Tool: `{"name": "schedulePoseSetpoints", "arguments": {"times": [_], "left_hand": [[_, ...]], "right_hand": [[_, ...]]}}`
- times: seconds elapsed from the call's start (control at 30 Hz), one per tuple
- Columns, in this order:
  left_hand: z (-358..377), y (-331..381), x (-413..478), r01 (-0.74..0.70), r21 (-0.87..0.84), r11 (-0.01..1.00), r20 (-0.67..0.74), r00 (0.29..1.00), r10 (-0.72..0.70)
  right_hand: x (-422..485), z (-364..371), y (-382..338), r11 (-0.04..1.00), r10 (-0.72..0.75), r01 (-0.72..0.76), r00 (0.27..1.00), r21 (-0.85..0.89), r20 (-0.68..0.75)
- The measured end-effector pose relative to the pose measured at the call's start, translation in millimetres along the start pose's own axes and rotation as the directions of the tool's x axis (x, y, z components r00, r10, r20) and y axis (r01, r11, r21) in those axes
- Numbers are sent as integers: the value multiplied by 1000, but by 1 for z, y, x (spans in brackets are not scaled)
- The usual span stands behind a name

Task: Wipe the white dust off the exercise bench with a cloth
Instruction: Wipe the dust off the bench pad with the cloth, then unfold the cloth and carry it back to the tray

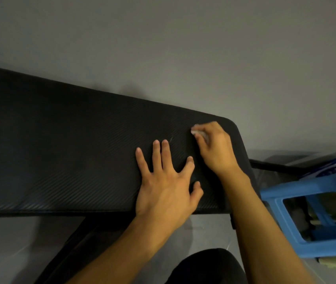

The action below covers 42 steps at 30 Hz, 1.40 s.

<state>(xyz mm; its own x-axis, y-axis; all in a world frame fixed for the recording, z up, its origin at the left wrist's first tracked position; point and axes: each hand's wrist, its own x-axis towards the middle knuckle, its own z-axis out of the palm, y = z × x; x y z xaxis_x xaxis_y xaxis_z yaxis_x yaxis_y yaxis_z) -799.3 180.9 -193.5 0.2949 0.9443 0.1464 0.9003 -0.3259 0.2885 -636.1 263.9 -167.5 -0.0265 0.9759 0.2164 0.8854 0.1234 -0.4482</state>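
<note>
While the flat left hand (164, 181) steadies the exercise bench (60, 150), the right hand (214, 148) grips the cloth (196, 131). Faint dust (171, 139) lies between.

We see only a pale scrap of the cloth (196, 131); the rest is hidden under the right hand (214, 148). Exercise bench (60, 150) runs off the left edge. Blue stool (286, 218) cut by the right edge, contents too dim to tell.

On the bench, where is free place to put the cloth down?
Free: the long bench pad to the left of the left hand. Crowded: the right end, where the right hand holds the cloth; a blue stool stands beside it.
</note>
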Motion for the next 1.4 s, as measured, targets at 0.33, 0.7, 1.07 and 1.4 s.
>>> {"name": "schedulePoseSetpoints", "arguments": {"times": [0.33, 0.7, 1.07, 1.4], "left_hand": [[4, -2, -2, 7, -22, 1000, -11, 1000, -7], [-4, 0, -3, 71, -49, 996, 106, 992, -66], [-75, -33, 31, 505, -626, 594, 551, 825, -121], [-329, -2, 54, 546, -837, 9, 542, 829, 134]], "right_hand": [[-9, -12, 0, 908, 201, -140, 973, 394, -116], [-34, -27, -29, 318, 466, -353, 866, 880, 179], [-48, -113, -120, 157, 531, -479, 779, 864, 335], [-52, -256, -247, 372, 388, -487, 855, 790, 344]]}}
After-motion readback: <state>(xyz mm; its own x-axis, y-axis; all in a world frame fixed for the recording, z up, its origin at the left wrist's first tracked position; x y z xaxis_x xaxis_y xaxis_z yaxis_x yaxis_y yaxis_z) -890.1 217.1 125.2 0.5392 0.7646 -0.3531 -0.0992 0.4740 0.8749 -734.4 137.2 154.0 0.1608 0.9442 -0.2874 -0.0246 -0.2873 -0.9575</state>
